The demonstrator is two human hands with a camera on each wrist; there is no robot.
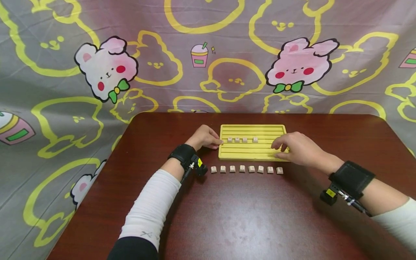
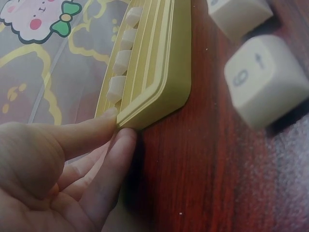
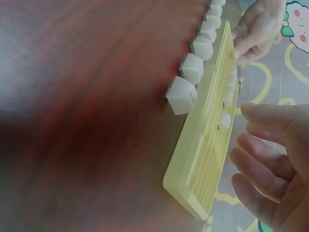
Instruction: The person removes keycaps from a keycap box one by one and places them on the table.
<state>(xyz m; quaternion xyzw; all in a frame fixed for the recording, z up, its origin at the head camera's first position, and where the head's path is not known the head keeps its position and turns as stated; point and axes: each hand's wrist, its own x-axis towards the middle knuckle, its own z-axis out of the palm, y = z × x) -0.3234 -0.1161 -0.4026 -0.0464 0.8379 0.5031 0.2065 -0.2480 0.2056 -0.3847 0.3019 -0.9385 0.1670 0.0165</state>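
Observation:
A yellow ridged tray (image 1: 250, 151) lies on the table, with several white keycaps (image 1: 245, 139) standing in one of its grooves; the rightmost sits a little apart from the others. My left hand (image 1: 205, 137) pinches the tray's left edge between thumb and finger, as the left wrist view shows. Over the tray's right end hovers my right hand (image 1: 297, 148), its fingers loosely bent and apart from the thumb. In the right wrist view nothing lies between those fingers (image 3: 260, 169). In front of the tray, several more keycaps (image 1: 242, 168) form a row on the table.
The dark red wooden table (image 1: 240, 216) extends around the tray, with rounded far corners. Behind and to the left hangs a cloth (image 1: 182, 47) printed with cartoon rabbits and yellow outlines. One nearby keycap (image 2: 265, 79) bears a 9 and an arrow.

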